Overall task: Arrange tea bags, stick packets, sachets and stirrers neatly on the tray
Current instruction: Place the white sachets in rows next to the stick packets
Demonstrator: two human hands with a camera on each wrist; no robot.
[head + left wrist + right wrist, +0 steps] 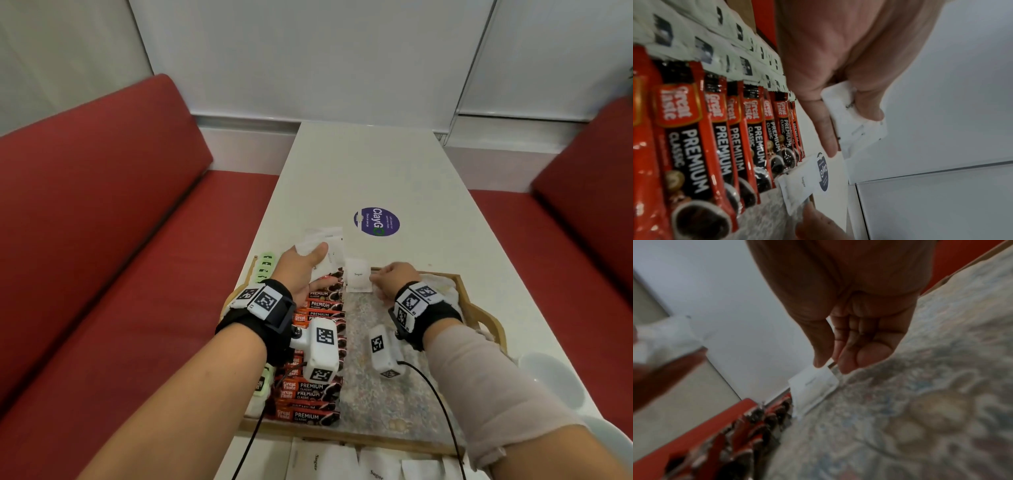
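While the right hand (pixel 394 279) pinches one white sugar sachet (pixel 358 280) by its right edge, thumb against curled fingers (pixel 849 363), the sachet lies at the far end of the wooden tray (pixel 479 308), its left edge just beside the column of red coffee stick packets (pixel 315 342). Its printed word reads upright from the head view, so its long axis runs toward and away from the person, crosswise to the sticks' lengths. The sachet's lower edge meets the tray's patterned liner (pixel 376 377), and its far edge appears to lean on the tray's far rim; whether it is fully flat cannot be told. The open liner to the right of the sticks, toward the person, is the likely row for the sachets.

The left hand (pixel 301 270) reaches past the tray's far rim and grips a small bundle of further white sachets (pixel 855 116) between thumb and fingers, held above the white surface (pixel 376 164). This bundle lies to the left of, and farther out than, the placed sachet, so the right hand is the nearer one to the placement spot. A column of pale green packets (pixel 265 265) lies left of the sticks, along the tray's left side. More sugar sachets (pixel 342 462) rest on the surface at the tray's near edge, not yet arranged. No stirrers can be made out.
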